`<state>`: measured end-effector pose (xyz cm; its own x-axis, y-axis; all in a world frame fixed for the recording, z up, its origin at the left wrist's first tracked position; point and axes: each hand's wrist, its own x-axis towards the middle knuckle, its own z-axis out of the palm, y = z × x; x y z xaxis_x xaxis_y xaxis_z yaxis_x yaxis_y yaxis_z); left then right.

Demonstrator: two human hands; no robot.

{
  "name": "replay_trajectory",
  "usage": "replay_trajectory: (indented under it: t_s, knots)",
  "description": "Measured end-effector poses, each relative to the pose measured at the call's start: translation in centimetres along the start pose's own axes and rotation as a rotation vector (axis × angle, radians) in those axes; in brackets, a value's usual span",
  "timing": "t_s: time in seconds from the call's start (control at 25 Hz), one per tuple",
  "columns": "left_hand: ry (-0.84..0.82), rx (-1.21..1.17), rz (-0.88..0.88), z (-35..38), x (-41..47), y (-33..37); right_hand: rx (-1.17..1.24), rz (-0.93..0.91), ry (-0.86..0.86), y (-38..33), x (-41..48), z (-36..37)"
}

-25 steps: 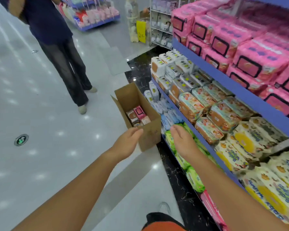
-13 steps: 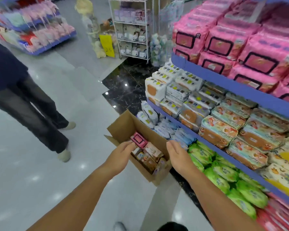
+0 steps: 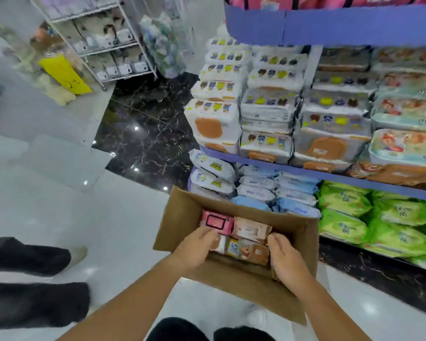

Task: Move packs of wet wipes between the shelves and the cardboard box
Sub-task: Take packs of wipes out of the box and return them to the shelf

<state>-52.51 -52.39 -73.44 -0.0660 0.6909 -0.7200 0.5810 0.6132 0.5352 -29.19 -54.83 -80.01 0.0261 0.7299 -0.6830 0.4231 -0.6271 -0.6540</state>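
left hand (image 3: 197, 244): fingers bent down onto the left end of the packs in the brown cardboard box (image 3: 244, 289), can't tell if they've got hold of anything
right hand (image 3: 288, 260): fingers curled at the right end of the orange-brown wipes pack (image 3: 247, 251), grip unclear too
wipes: in the box on the white floor (image 3: 108, 230), just beside the blue-edged shelves (image 3: 330, 177)
risk: soft, slick packs, so if I squeeze the ends loosely, I reckon the middle one pops out

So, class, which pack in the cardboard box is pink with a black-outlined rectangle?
The pink pack in the far left corner of the cardboard box, just beyond the left hand. Its neighbours are peach or brown, without that outline.
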Motion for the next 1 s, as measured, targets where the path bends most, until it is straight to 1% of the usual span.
replay_trajectory:
  t_s: [0.08, 0.28, 0.4, 0.44, 0.52, 0.6, 0.68, 0.76, 0.84, 0.92, 1.0]
  knots:
    - [-0.04, 0.011, -0.058, -0.4, 6.8, -3.8, -0.005, 0.064, 0.035, 1.8, 5.1, 3.5]
    - [-0.034, 0.042, -0.147, 1.5, 25.9, -13.8, 0.004, 0.217, 0.086, 9.2, 19.2, 11.4]
    - [-0.04, 0.059, -0.188, 3.9, 36.1, -18.7, 0.058, 0.272, 0.169, 13.6, 26.9, 13.3]
    - [-0.015, 0.081, -0.196, 4.8, 38.9, -20.0, 0.074, 0.288, 0.198, 14.9, 29.1, 13.6]
    - [0.102, 0.2, -0.18, 6.8, 43.9, -22.7, 0.083, 0.291, 0.225, 18.7, 34.0, 14.9]
    - [0.233, 0.355, -0.128, 8.8, 46.6, -24.3, 0.216, 0.313, 0.244, 21.8, 37.8, 16.1]
    - [0.333, 0.415, -0.059, 10.7, 47.7, -25.7, 0.381, 0.288, 0.253, 23.3, 39.8, 16.9]
    - [0.401, 0.341, -0.043, 11.6, 48.4, -26.5, 0.401, 0.277, 0.251, 23.7, 40.9, 16.7]
    - [0.373, 0.15, -0.101, 11.4, 48.5, -27.0, 0.439, 0.286, 0.19, 23.1, 40.2, 15.9]
    - [0.285, -0.062, -0.173, 10.3, 48.6, -27.8, 0.481, 0.306, 0.105, 22.7, 39.0, 15.2]
    - [0.139, -0.2, -0.205, 9.4, 48.5, -28.1, 0.538, 0.339, 0.042, 22.4, 38.5, 14.9]
